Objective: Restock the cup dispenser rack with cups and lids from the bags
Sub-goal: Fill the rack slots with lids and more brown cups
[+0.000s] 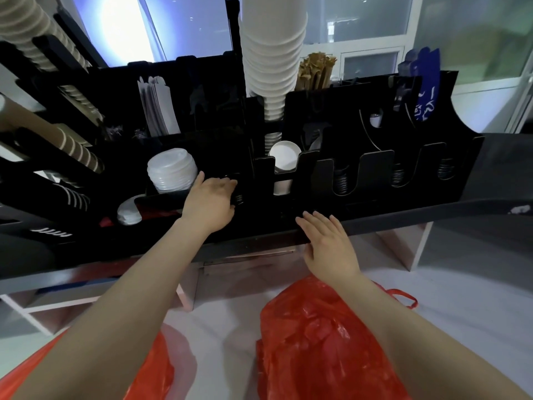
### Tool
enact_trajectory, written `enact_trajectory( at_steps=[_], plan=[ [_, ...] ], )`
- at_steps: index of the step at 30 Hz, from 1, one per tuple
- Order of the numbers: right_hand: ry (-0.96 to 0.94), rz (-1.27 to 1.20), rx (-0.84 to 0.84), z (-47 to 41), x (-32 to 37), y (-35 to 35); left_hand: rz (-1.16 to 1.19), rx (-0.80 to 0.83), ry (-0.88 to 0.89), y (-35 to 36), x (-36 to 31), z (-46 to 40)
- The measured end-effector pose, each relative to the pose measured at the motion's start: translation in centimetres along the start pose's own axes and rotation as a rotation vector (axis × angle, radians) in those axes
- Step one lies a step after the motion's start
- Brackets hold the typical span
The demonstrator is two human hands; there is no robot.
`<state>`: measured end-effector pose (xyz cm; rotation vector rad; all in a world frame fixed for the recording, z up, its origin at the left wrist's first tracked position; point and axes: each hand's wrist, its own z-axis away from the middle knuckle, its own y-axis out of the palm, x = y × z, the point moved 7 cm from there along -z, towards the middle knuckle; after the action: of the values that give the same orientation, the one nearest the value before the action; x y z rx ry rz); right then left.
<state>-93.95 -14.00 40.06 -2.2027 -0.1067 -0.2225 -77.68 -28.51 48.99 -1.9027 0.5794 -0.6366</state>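
Observation:
The black dispenser rack [375,168] stands on a dark counter in front of me. A tall stack of white cups [272,59] rises from its middle slot, with a white cup [284,157] lying at the base. White lids [172,168] are stacked in a left compartment. My left hand [210,200] reaches into the slot right of those lids, its fingertips on dark lids [238,197]; whether it grips them is unclear. Fingers straight, my right hand [328,243] rests on the counter's front edge. Two red plastic bags [323,342] [153,370] lie below on the floor.
Brown and white cup stacks [75,145] slant in the rack's left tubes. Wooden stirrers [315,72] and white sleeves [157,108] stand at the back. Black lids [340,180] fill the right front slots. A blue packet [427,90] sits far right. Shelving runs under the counter.

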Motion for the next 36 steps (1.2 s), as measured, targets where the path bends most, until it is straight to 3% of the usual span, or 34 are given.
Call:
enact_trajectory(
  at_steps=[4, 9, 17, 21, 25, 36],
  plan=[
    [-0.005, 0.01, 0.025, 0.0, 0.0, -0.1, 0.0, 0.052, -0.053, -0.1, -0.2, 1.2],
    [0.007, 0.02, 0.076, -0.1, -0.2, -0.1, 0.122, -0.139, -0.1, -1.5, -1.5, 4.8],
    [-0.012, 0.002, 0.183, -0.3, -0.5, -0.1, 0.169, -0.038, -0.051, 0.5, -4.7, 9.5],
    [0.022, -0.186, 0.263, -0.8, -1.0, -0.9, 0.182, -0.048, -0.037, 0.0, -6.5, 9.7],
    [0.117, -0.385, 0.263, -0.4, -2.9, -2.8, 0.205, -0.064, -0.007, -0.7, -9.2, 8.9],
    [0.148, -0.34, 0.181, 0.5, -10.5, -9.2, 0.239, -0.042, 0.059, -1.2, -18.2, 5.1]
  ],
)
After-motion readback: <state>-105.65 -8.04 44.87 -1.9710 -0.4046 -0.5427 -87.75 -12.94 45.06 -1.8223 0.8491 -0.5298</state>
